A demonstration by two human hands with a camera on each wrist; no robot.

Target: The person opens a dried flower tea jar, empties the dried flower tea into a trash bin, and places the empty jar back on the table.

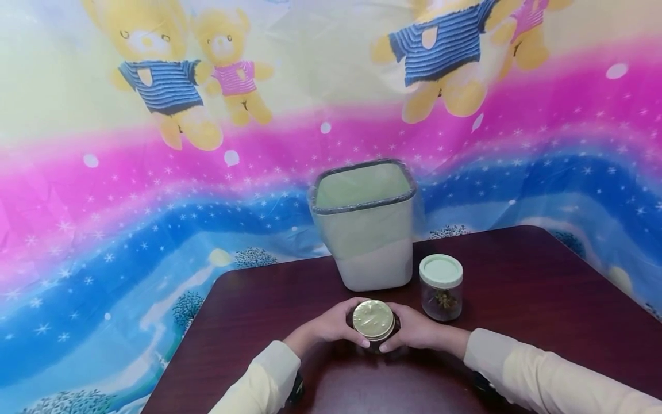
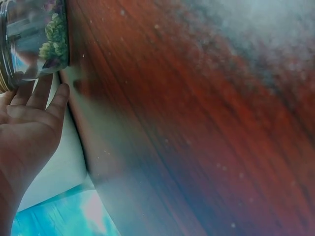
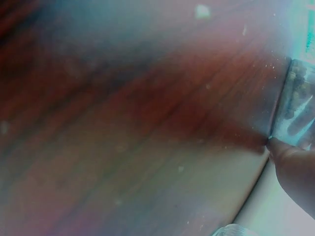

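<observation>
A clear jar with a gold lid [image 1: 373,318] stands on the dark red-brown table, held between both hands. My left hand [image 1: 333,322] curves round its left side, the thumb at the front. From the other side my right hand [image 1: 418,328] grips it, thumb also forward. Greenish and purple dried bits [image 2: 55,42] show through the jar's wall in the left wrist view. In the right wrist view the jar [image 3: 298,101] is partly cut off by the frame edge, with the right hand [image 3: 298,167] against it.
Behind the hands stands a pale waste bin [image 1: 374,253] with a clear liner over its dark rim. A second jar [image 1: 441,290], with a pale green lid and brownish dried pieces inside, is just right of the bin. A printed bear curtain [image 1: 269,190] hangs behind the table [image 1: 517,276].
</observation>
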